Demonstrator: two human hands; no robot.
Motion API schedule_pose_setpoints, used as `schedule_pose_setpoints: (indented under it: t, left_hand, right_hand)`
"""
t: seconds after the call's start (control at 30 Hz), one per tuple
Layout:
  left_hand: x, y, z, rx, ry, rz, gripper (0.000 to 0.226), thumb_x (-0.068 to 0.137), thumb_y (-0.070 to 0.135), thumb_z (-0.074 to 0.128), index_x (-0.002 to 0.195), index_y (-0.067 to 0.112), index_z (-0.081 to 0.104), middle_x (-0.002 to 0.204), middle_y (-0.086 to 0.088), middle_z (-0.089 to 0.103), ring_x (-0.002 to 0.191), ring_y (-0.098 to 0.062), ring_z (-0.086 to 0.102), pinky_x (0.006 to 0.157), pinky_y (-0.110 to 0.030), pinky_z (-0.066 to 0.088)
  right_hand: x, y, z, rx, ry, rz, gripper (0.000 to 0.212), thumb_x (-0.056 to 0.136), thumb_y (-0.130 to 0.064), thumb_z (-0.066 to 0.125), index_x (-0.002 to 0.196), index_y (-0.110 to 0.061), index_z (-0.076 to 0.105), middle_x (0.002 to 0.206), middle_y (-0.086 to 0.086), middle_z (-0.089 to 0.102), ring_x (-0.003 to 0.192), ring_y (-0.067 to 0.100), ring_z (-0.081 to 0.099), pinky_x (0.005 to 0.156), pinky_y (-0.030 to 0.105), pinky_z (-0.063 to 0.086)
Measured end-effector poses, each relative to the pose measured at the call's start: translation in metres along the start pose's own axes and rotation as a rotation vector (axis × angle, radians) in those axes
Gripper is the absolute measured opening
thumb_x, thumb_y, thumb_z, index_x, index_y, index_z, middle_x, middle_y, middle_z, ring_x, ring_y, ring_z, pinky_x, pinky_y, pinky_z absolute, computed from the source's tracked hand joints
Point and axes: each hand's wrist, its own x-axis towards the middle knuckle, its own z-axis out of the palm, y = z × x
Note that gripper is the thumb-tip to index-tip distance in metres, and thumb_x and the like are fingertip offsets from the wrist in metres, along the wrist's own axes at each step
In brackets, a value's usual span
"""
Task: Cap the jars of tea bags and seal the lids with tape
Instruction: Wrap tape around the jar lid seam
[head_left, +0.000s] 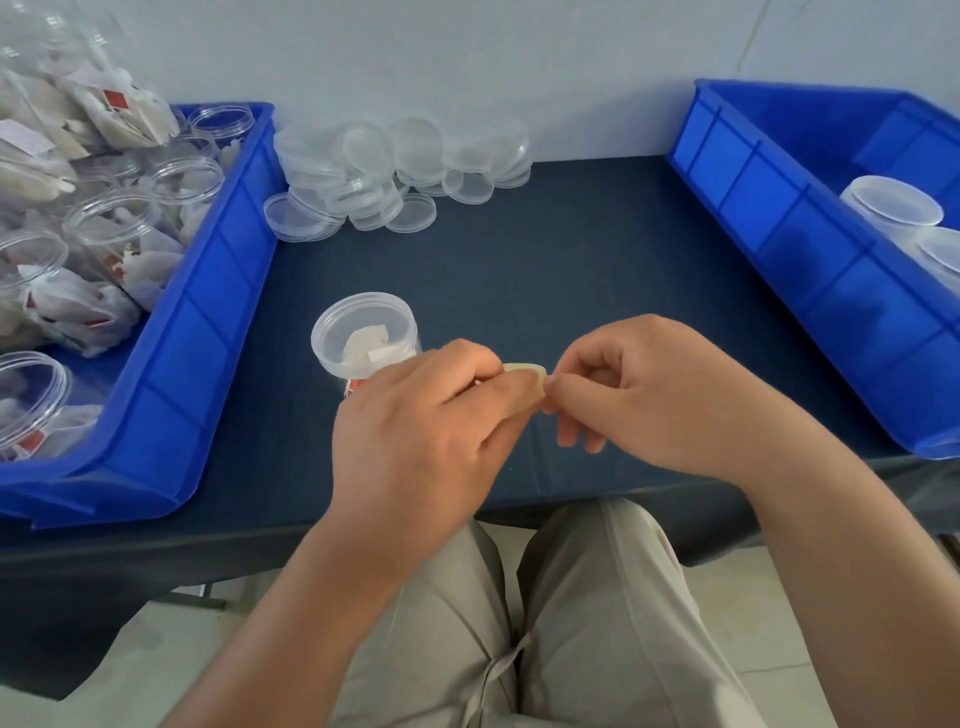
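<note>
A capped clear jar (363, 332) with tea bags inside stands on the dark table, just left of my hands. My left hand (415, 431) grips a small roll of pale tape (525, 384) above the table's front edge. My right hand (649, 395) pinches the roll's right edge with thumb and forefinger; whether it holds the loose tape end is hidden. A pile of clear lids (384, 176) lies at the back of the table.
A blue bin (208, 312) at the left holds several open jars of tea bags (104, 228). Another blue bin (779, 239) at the right holds capped jars (891, 208). Dark tablecloth (545, 260) lies between them; my knees are below the front edge.
</note>
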Motion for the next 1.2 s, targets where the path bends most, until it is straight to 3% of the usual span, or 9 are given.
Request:
schedule_pose_setpoints:
  t: [0.13,0.27,0.4,0.5,0.63,0.77,0.87,0.97,1.2]
  left_hand:
    - [-0.005,0.004,0.004,0.037,-0.083,0.047,0.017,0.102,0.029,0.074,0.090,0.022,0.084,0.077,0.003,0.062,0.059,-0.018,0.053,0.057,-0.028,0.033]
    - [-0.008,0.003,0.005,-0.008,-0.134,0.029,0.012,0.099,0.033,0.077,0.094,0.025,0.085,0.079,0.005,0.063,0.061,-0.015,0.055,0.064,-0.021,0.020]
    - [-0.011,0.001,0.007,-0.120,-0.165,-0.065,0.014,0.095,0.042,0.081,0.096,0.028,0.086,0.081,0.009,0.065,0.064,-0.010,0.057,0.062,-0.016,0.028]
    - [-0.011,-0.003,0.005,-0.207,-0.183,-0.198,0.015,0.091,0.047,0.081,0.095,0.033,0.085,0.087,0.013,0.067,0.072,-0.007,0.062,0.062,-0.019,0.042]
    - [-0.004,-0.011,-0.003,-0.513,-0.229,-0.466,0.010,0.087,0.045,0.081,0.095,0.040,0.080,0.099,0.016,0.069,0.098,-0.009,0.067,0.077,-0.013,0.047]
    - [-0.001,-0.013,0.001,-0.582,-0.351,-0.448,0.018,0.099,0.042,0.071,0.116,0.037,0.070,0.109,0.020,0.069,0.107,-0.009,0.066,0.084,-0.009,0.046]
    - [-0.006,-0.009,0.008,-0.582,-0.411,-0.351,0.033,0.106,0.035,0.061,0.139,0.035,0.062,0.121,0.018,0.064,0.120,-0.014,0.062,0.098,-0.015,0.043]
    - [-0.008,0.000,0.015,-0.569,-0.405,-0.347,0.031,0.102,0.043,0.064,0.129,0.031,0.072,0.132,0.018,0.061,0.131,-0.018,0.058,0.108,-0.025,0.044]
    - [-0.006,0.009,0.026,-0.673,-0.204,-0.584,0.012,0.097,0.025,0.077,0.104,0.028,0.086,0.113,0.018,0.076,0.119,-0.010,0.068,0.094,-0.013,0.049]
  right_hand:
    - [0.004,-0.002,-0.005,-0.168,-0.125,0.013,0.030,0.093,-0.035,0.056,0.072,-0.024,0.074,0.067,-0.016,0.075,0.063,0.006,0.070,0.069,0.037,0.060]
    - [0.006,0.006,0.001,-0.106,-0.084,-0.005,0.028,0.084,-0.043,0.060,0.067,-0.024,0.072,0.062,-0.012,0.072,0.048,0.005,0.057,0.051,0.025,0.048]
    - [0.007,0.018,0.005,0.071,-0.074,0.029,0.025,0.071,-0.044,0.059,0.068,-0.025,0.075,0.060,-0.005,0.072,0.052,0.014,0.063,0.046,0.019,0.045]
    - [0.010,0.029,-0.001,0.115,-0.062,0.053,0.025,0.070,-0.040,0.060,0.068,-0.022,0.076,0.063,-0.002,0.074,0.060,0.014,0.069,0.060,0.030,0.055]
    - [0.011,0.039,-0.010,0.545,-0.136,0.044,0.024,0.080,-0.023,0.060,0.064,-0.015,0.076,0.058,0.008,0.066,0.055,0.012,0.059,0.056,0.020,0.047]
    - [0.012,0.037,0.002,0.836,-0.185,-0.025,0.030,0.086,-0.019,0.055,0.062,-0.014,0.074,0.055,0.005,0.057,0.055,0.014,0.051,0.059,0.025,0.046]
    - [0.014,0.033,0.014,0.877,-0.120,0.010,0.029,0.085,-0.022,0.057,0.062,-0.015,0.072,0.054,0.002,0.053,0.057,0.016,0.046,0.065,0.033,0.042]
    - [0.012,0.031,0.024,0.861,-0.031,0.043,0.026,0.083,-0.023,0.058,0.065,-0.010,0.071,0.056,0.005,0.051,0.061,0.022,0.044,0.065,0.035,0.042]
    - [0.003,0.022,0.042,0.688,0.227,-0.054,0.031,0.082,-0.043,0.059,0.075,-0.018,0.074,0.072,0.011,0.059,0.068,0.013,0.053,0.069,0.034,0.047]
